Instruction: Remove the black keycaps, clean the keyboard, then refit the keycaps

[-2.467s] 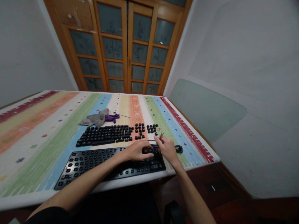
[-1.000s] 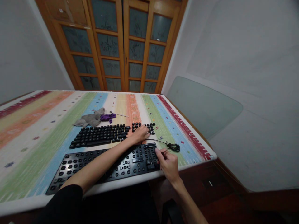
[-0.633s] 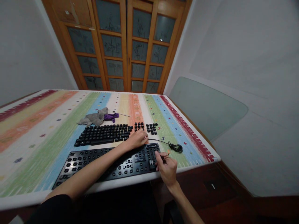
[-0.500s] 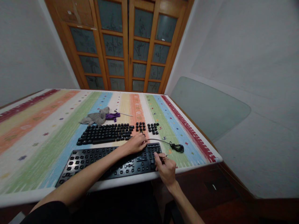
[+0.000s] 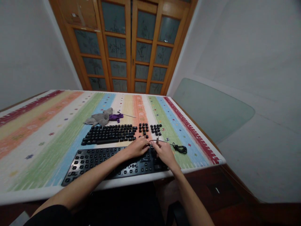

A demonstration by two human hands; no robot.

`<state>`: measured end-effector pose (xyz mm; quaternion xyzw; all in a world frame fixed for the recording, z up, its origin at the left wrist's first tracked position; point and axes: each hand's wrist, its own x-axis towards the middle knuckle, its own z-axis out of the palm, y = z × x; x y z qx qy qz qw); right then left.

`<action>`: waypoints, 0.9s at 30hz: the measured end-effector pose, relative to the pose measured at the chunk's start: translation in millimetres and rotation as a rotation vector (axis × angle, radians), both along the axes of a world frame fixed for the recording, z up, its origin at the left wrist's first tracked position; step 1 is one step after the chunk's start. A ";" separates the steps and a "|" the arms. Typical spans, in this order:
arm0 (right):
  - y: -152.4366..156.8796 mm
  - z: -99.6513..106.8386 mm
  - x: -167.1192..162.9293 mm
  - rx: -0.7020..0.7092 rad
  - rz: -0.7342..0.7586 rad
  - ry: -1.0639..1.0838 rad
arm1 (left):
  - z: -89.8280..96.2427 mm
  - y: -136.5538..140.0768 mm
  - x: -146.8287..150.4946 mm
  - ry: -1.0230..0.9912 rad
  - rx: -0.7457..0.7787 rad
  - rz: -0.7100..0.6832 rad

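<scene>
A black keyboard base point(image 5: 94, 160) with its keycaps off lies along the table's near edge. My left hand point(image 5: 138, 147) rests at its upper edge with bent fingers, gripping the base there. Close beside it, my right hand point(image 5: 163, 153) is closed around a small slim tool point(image 5: 157, 140) whose light tip points up; its exact kind is too small to make out. Both hands hover around the upper right part of the base, and their fingertips nearly meet. Behind the base, removed black keycaps point(image 5: 110, 134) stand in keyboard order, with smaller groups of keycaps point(image 5: 155, 129) to the right.
A coiled black cable point(image 5: 180, 148) lies right of the base. Farther back are a grey cloth point(image 5: 100, 118), a purple cloth point(image 5: 116, 117) and a thin rod point(image 5: 129, 115). The striped tablecloth point(image 5: 58, 135) covers the table. Wooden glazed doors point(image 5: 130, 47) stand behind.
My right hand has moved up and left from the base's right side to its upper edge, beside my left hand. The left hand stays at nearly the same spot; the view shifts slightly.
</scene>
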<state>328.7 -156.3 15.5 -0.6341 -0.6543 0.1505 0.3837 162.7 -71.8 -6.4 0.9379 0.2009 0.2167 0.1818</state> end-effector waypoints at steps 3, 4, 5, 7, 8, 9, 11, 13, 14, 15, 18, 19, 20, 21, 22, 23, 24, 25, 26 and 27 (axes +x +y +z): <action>-0.4 5.1 6.2 0.023 -0.066 0.068 | 11.5 -6.4 -1.8 -0.058 -0.024 -0.010; -1.1 7.0 8.0 0.049 -0.083 0.075 | 15.7 -9.0 -1.8 -0.067 -0.036 -0.030; -1.8 8.9 9.6 0.077 -0.097 0.076 | 19.6 -11.7 -1.4 -0.071 -0.049 -0.055; -3.4 12.1 11.5 0.128 -0.114 0.070 | 25.2 -16.4 0.5 -0.078 -0.081 -0.089; -4.2 13.4 11.8 0.148 -0.120 0.068 | 26.8 -18.1 2.0 -0.080 -0.096 -0.094; -5.0 14.3 11.9 0.164 -0.123 0.068 | 27.5 -19.4 3.8 -0.080 -0.106 -0.092; -6.9 15.4 11.4 0.190 -0.126 0.071 | 27.1 -20.6 7.4 -0.072 -0.115 -0.087; -8.6 15.5 11.1 0.219 -0.136 0.061 | 25.9 -20.3 10.7 -0.063 -0.119 -0.099; -9.2 15.2 11.3 0.232 -0.141 0.048 | 25.3 -19.8 12.0 -0.061 -0.122 -0.108; -9.5 14.5 11.9 0.245 -0.145 0.034 | 24.8 -19.0 13.1 -0.061 -0.125 -0.116; -9.3 10.7 16.4 0.277 -0.150 -0.003 | 23.8 -14.2 15.4 -0.069 -0.120 -0.119; -9.0 9.0 18.7 0.289 -0.161 -0.008 | 23.4 -11.4 16.2 -0.075 -0.116 -0.112; -9.0 7.2 21.2 0.300 -0.180 -0.007 | 22.8 -7.9 17.0 -0.083 -0.111 -0.100; -9.2 5.5 23.8 0.307 -0.204 0.000 | 22.0 -3.6 18.2 -0.092 -0.102 -0.079; -9.8 4.0 26.3 0.311 -0.228 0.013 | 21.1 1.3 19.8 -0.101 -0.089 -0.048; -10.9 2.8 28.5 0.313 -0.250 0.029 | 20.0 6.8 21.7 -0.105 -0.071 -0.010; -12.5 1.9 30.3 0.312 -0.264 0.045 | 18.9 12.6 24.1 -0.104 -0.048 0.033; -14.6 1.4 31.5 0.311 -0.272 0.059 | 17.7 18.4 27.0 -0.095 -0.022 0.077; -17.1 1.0 32.2 0.310 -0.273 0.069 | 16.6 24.0 30.2 -0.078 0.002 0.116; -20.0 0.8 32.3 0.310 -0.269 0.077 | 15.5 29.2 33.6 -0.052 0.025 0.148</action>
